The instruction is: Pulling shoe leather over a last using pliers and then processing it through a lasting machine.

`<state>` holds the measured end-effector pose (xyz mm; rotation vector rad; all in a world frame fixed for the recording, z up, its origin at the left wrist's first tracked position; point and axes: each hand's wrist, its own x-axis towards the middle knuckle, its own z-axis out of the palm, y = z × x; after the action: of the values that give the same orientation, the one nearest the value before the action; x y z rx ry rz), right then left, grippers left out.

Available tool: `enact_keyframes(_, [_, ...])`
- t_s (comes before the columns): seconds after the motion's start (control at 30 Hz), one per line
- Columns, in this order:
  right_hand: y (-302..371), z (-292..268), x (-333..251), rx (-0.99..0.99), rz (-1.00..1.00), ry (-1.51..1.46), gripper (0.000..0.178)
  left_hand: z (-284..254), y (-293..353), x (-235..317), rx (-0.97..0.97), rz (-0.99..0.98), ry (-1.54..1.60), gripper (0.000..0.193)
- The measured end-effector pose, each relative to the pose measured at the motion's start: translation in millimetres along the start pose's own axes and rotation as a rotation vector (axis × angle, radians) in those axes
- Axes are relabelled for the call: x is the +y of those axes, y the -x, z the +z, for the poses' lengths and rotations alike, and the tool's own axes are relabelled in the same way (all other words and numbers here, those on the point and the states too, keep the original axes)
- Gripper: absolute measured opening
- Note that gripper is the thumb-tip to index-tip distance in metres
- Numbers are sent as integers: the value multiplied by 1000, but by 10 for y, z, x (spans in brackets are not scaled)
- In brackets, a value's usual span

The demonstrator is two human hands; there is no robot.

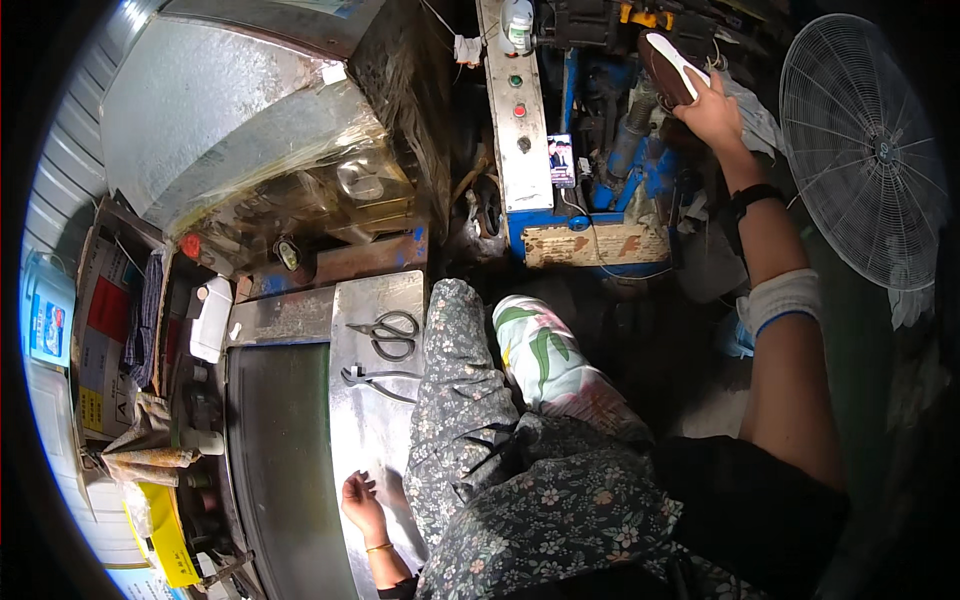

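At the far right my right arm is stretched out, and my right hand (pixel 714 112) is closed around a shoe (pixel 664 72) with a brown upper and a white sole. The shoe is held up by the blue machine (pixel 625 150). My left hand (pixel 363 505) is low over the bare metal plate (pixel 375 440) beside my lap, its fingers loosely bent and apart, with nothing seen in them. Farther up that plate lie black-handled scissors (pixel 392 336) and a pair of pincers (pixel 382 383).
A dark conveyor belt (pixel 285 450) runs left of the plate, below a sheet-metal housing (pixel 230 110). A large fan (pixel 870 150) stands at the right. A phone (pixel 561 162) leans on the control panel (pixel 520 180). A white bottle (pixel 210 318) stands at the left.
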<state>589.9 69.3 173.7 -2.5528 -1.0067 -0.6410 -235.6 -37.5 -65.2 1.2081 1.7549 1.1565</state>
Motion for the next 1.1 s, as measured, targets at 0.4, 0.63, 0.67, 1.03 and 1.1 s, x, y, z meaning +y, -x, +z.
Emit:
enact_keyframes(0.4, [2113,-253,-624,34,-450,-939,85,378,-666,876,-232,302,-218,62])
enact_keyframes(0.63, [3919,-674,-1820,-437,-559,-1415,92,1908,-211,1985,-613,-140,819,74])
enact_keyframes(0.67, [4027,-760,-1860,-612,-637,-1327,99,1911,-168,2051,-537,-279,908,77])
enact_keyframes(1.03, [3037,-336,-1985,-1597,-89,-1479,78,2179,-48,1980,-905,-332,619,66])
enact_keyframes(1.1, [2968,-362,-1962,-1776,-81,-1369,84,2236,92,2124,-825,78,153,61])
